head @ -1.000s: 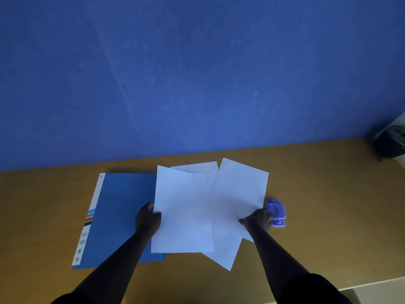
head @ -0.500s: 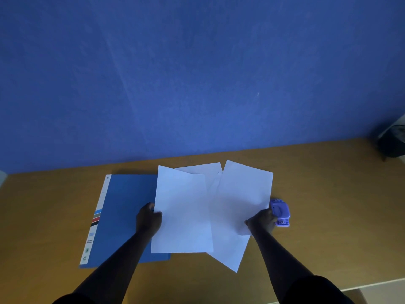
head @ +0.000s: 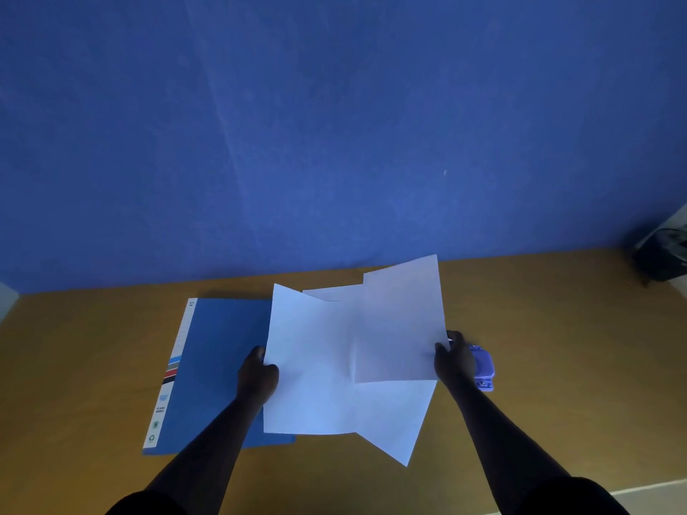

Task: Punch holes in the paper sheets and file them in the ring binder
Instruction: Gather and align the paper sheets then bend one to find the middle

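Several white paper sheets (head: 316, 366) lie fanned out on the wooden table, partly over a closed blue ring binder (head: 219, 366). My left hand (head: 258, 373) grips the left edge of the left sheet. My right hand (head: 454, 360) pinches the right edge of the top right sheet (head: 399, 328), which is lifted and tilted up off the pile. A small purple hole punch (head: 483, 368) sits on the table just right of my right hand, partly hidden by it.
The wooden table (head: 557, 347) runs up to a blue wall (head: 334, 124). A dark object (head: 663, 258) stands at the far right corner. The table's front edge (head: 650, 486) shows at the lower right.
My right hand has lifted the right sheet and swung it upright and to the right. The left hand stays on the left sheet's edge. The camera view has shifted slightly.
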`<state>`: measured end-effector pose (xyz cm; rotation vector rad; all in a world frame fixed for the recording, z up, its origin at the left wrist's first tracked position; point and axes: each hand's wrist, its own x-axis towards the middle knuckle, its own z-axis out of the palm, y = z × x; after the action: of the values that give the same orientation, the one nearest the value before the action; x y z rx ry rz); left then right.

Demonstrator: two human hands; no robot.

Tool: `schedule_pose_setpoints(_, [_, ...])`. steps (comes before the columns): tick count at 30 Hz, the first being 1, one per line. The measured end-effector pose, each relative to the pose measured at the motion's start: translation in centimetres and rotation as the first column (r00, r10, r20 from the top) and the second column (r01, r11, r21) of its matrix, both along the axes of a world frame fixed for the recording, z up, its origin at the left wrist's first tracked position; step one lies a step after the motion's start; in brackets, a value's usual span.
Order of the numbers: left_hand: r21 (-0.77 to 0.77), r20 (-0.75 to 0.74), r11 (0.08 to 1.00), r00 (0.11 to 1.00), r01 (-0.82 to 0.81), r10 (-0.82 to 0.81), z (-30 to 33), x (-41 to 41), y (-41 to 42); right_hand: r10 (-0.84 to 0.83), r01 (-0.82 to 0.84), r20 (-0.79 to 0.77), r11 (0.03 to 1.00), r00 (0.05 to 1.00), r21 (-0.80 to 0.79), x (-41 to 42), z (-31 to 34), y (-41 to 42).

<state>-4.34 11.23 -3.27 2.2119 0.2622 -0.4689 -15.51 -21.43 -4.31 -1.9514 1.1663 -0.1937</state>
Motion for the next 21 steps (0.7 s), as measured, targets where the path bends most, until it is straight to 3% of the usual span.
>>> schedule_pose_setpoints(7, [-0.111, -0.034, 0.991, 0.997, -0.073, 0.07, -0.1, 0.1, 0.3, 0.101, -0.104, 0.039, 0.99, 0.994, 0.098, 0.4, 0.8, 1.0])
schedule_pose_setpoints(13, [-0.257, -0.137, 0.956, 0.985, -0.141, 0.108, -0.2, 0.1, -0.4, 0.179, -0.193, 0.073, 0.907, 0.981, 0.374, 0.7, 0.2, 4.7])
schedule_pose_setpoints(18, [-0.364, -0.239, 0.908, 0.963, -0.206, 0.122, -0.6, 0.0, -0.5, 0.343, -0.321, 0.018, 0.858, 0.939, 0.4, 1.0, -0.2, 6.8])
schedule_pose_setpoints(21, [-0.401, -0.264, 0.892, 0.959, -0.21, 0.107, -0.7, -0.2, -0.1, 0.342, -0.318, 0.025, 0.841, 0.939, 0.438, 1.2, -0.4, 7.3])
